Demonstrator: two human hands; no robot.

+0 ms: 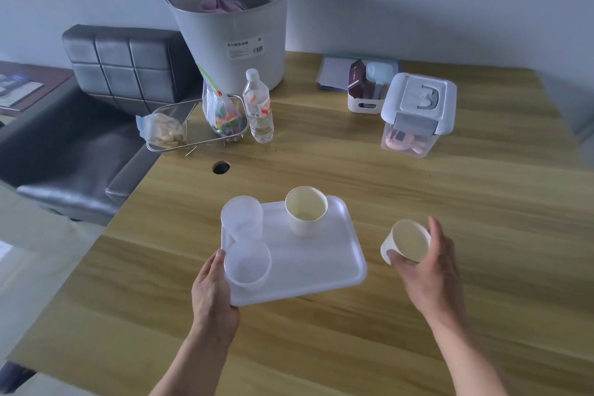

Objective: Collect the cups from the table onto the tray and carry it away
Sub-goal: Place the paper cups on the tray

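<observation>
Both hands are busy: my left hand is clamped on the near-left edge of the white rectangular plastic tray, thumb over the rim, while my right hand is wrapped round a cream paper cup, tilted with its mouth toward me, just beside the tray's right edge and seemingly lifted off the wooden bench.

Biggest risk first, as I judge it. That tray sits skewed on the bench and I grip it on one side only; if I lift it that way, it will tip and everything aboard will slide to the low side. Next, the cups are light and tall for their bases, so a nudge from the incoming cup could topple the upright paper cup standing at the tray's far edge. Smaller still, the two clear plastic cups sit crowded together at the left end, the nearer one touching my thumb, so shifting my grip may knock it over. Squeezing the held cup too hard would dent its soft wall.

As for looks: the tray is shallow, glossy, with rounded corners and a low raised rim. Paper cups are pale outside, cream inside, apparently empty. Plastic cups are translucent and hard to read against the white tray.
</observation>
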